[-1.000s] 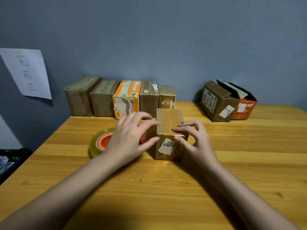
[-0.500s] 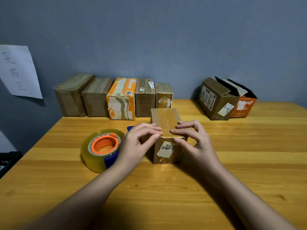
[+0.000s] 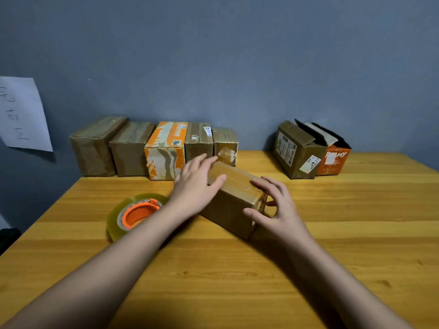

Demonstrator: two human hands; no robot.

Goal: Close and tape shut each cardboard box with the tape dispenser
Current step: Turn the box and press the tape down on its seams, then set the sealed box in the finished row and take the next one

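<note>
A small taped brown cardboard box (image 3: 234, 198) lies turned at an angle in the middle of the wooden table (image 3: 356, 222). My left hand (image 3: 196, 185) rests on its far left side with the fingers spread over the top edge. My right hand (image 3: 275, 207) grips its near right end, thumb on the front face and fingers curled over the corner. The tape dispenser (image 3: 135, 213), a clear roll on an orange and blue core, lies on the table just left of my left forearm.
Several closed, taped boxes (image 3: 164, 150) stand in a row against the grey wall at the back left. Two boxes with open flaps, one brown (image 3: 298, 150) and one orange (image 3: 333, 157), sit at the back right. A paper sheet (image 3: 22, 115) hangs on the left wall.
The box has been swung round on the table from facing me end-on to lying diagonally. My left hand moved up onto its far side; the right hand followed its near end.
</note>
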